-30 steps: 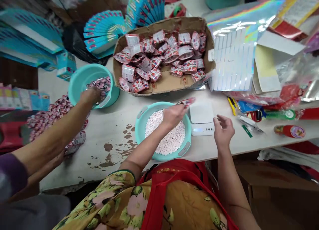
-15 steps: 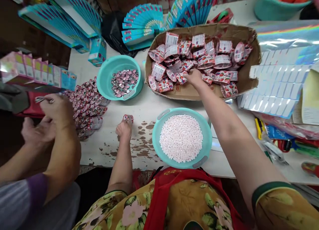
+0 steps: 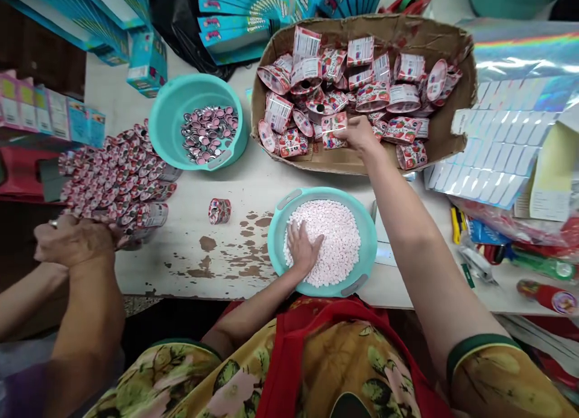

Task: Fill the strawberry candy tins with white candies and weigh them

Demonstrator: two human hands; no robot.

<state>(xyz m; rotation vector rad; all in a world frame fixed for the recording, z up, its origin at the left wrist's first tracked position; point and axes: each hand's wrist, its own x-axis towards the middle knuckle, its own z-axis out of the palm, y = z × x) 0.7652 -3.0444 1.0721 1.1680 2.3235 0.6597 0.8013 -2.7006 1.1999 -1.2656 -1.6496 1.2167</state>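
Observation:
My left hand (image 3: 304,249) lies with fingers spread on small white candies (image 3: 332,267) in a shallow turquoise bowl (image 3: 368,225). At the back, my right hand (image 3: 360,134) reaches into a cut-down cardboard box (image 3: 452,134) and pinches a small strawberry-printed container (image 3: 333,129). Several similar containers (image 3: 373,96) lie jumbled around it, some on their sides. One strawberry-printed container (image 3: 219,211) stands alone on the table, left of the candy bowl.
Small pink and silver discs (image 3: 209,133) fill part of another turquoise bowl (image 3: 160,125). Beside it spreads a mass of filled-looking printed containers (image 3: 113,177). A co-worker's clasped hands (image 3: 76,240) are at far left. Blue cartons (image 3: 244,20) and label sheets (image 3: 502,134) flank the box.
My left hand has let go of the printed container on the table and moved right into the candies. My right hand stays in the box. The co-worker's hands have come together, lower down.

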